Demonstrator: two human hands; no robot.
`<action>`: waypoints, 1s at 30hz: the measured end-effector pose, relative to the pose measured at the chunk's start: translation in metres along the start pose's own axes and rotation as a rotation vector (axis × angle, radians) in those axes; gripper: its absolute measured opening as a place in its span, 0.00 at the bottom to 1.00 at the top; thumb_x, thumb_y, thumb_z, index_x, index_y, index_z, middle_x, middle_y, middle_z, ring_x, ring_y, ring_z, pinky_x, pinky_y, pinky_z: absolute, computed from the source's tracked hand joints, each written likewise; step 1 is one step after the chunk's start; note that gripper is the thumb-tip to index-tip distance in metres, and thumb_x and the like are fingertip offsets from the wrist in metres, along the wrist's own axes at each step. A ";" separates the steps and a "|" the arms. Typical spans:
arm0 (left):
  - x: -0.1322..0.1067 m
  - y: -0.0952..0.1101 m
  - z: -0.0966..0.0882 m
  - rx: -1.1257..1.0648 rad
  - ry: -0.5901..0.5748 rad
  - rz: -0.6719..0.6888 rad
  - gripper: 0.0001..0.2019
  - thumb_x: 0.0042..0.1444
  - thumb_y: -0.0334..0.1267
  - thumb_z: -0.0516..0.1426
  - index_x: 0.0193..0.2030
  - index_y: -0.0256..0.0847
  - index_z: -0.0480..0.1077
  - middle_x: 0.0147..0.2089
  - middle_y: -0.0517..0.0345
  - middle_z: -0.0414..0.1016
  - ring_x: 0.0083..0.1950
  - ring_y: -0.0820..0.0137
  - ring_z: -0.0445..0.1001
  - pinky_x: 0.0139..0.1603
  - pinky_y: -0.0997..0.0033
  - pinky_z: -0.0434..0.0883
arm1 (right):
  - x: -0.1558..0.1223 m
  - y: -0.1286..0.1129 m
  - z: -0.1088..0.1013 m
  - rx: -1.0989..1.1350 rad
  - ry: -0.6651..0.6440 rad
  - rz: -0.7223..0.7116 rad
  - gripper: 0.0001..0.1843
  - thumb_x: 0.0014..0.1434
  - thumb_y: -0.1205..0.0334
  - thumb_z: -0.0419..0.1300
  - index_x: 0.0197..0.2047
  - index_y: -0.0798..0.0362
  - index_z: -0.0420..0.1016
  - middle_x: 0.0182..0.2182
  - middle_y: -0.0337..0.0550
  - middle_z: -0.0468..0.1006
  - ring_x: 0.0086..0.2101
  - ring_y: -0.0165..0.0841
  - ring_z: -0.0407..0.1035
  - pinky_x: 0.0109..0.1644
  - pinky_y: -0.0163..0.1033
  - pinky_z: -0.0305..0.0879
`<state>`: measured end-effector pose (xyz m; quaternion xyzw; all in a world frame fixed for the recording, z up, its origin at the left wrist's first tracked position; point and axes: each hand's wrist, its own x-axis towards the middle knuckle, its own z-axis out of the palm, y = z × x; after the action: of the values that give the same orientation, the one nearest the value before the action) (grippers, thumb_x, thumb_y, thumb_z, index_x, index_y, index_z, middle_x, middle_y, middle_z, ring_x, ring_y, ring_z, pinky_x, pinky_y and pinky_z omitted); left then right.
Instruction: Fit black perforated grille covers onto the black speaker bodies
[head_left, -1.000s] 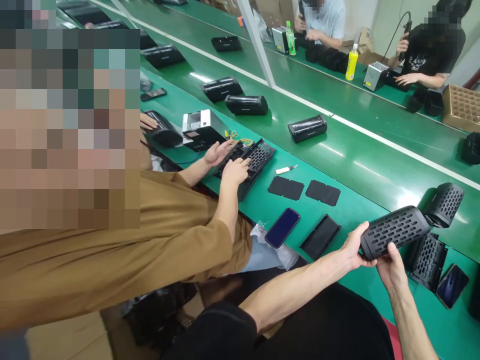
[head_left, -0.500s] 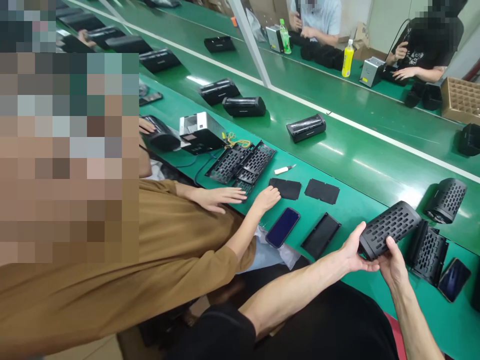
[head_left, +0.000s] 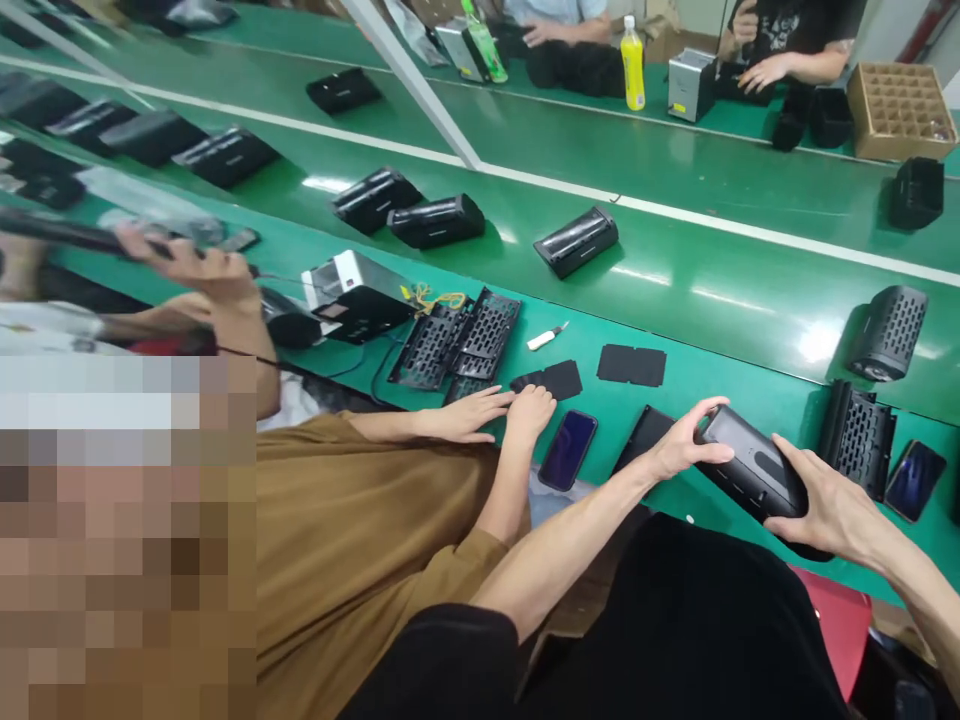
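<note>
Between my two hands is a black speaker point(head_left: 750, 455), held tilted just above the near side of the green bench. My left hand point(head_left: 686, 447) is closed around its left end, thumb along the near side. Around the other end wraps my right hand point(head_left: 832, 505). A smooth face with an oval panel is turned up; its underside is hidden. A flat black panel point(head_left: 643, 436) lies partly behind my left wrist. Right of the speaker lie a perforated black grille shell point(head_left: 859, 440) and a phone point(head_left: 915, 480).
Beside me a co-worker's hands point(head_left: 499, 410) rest near a black mesh sheet point(head_left: 555, 380), a second sheet point(head_left: 632, 366) and another phone point(head_left: 570, 450). Grille shells point(head_left: 480, 335), a white-handled cutter point(head_left: 546, 336) and a metal box point(head_left: 360, 290) stand leftward. Several speakers point(head_left: 577, 240) sit on the green belt.
My hands have turned the speaker from its perforated side to a smooth side, and my right hand has moved to its right end. The camera view has swung right.
</note>
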<state>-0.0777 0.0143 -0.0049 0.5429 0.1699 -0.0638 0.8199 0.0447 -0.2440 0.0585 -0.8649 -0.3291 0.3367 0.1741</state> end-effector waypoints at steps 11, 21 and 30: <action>-0.039 -0.032 -0.001 -0.089 0.176 0.064 0.49 0.41 0.52 0.75 0.70 0.44 0.66 0.57 0.51 0.74 0.53 0.57 0.74 0.56 0.59 0.72 | -0.054 0.035 0.074 0.822 0.318 0.212 0.52 0.51 0.38 0.76 0.73 0.42 0.63 0.70 0.52 0.68 0.64 0.56 0.65 0.67 0.56 0.63; -0.028 -0.057 -0.012 -0.053 0.058 -0.084 0.52 0.44 0.56 0.74 0.75 0.48 0.61 0.67 0.48 0.68 0.63 0.51 0.71 0.67 0.53 0.67 | -0.041 0.046 0.082 1.051 0.251 0.384 0.51 0.43 0.40 0.80 0.67 0.41 0.69 0.54 0.45 0.76 0.52 0.48 0.71 0.55 0.47 0.70; -0.025 -0.067 -0.004 -0.093 0.222 -0.092 0.47 0.44 0.54 0.74 0.71 0.47 0.69 0.67 0.50 0.73 0.65 0.48 0.72 0.71 0.50 0.66 | -0.038 0.050 0.096 0.880 0.286 0.364 0.45 0.52 0.34 0.72 0.68 0.41 0.67 0.61 0.51 0.73 0.58 0.56 0.71 0.62 0.56 0.71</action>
<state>-0.1217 -0.0109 -0.0557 0.4998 0.2873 -0.0332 0.8164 -0.0210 -0.2985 -0.0185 -0.7904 0.0277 0.3466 0.5044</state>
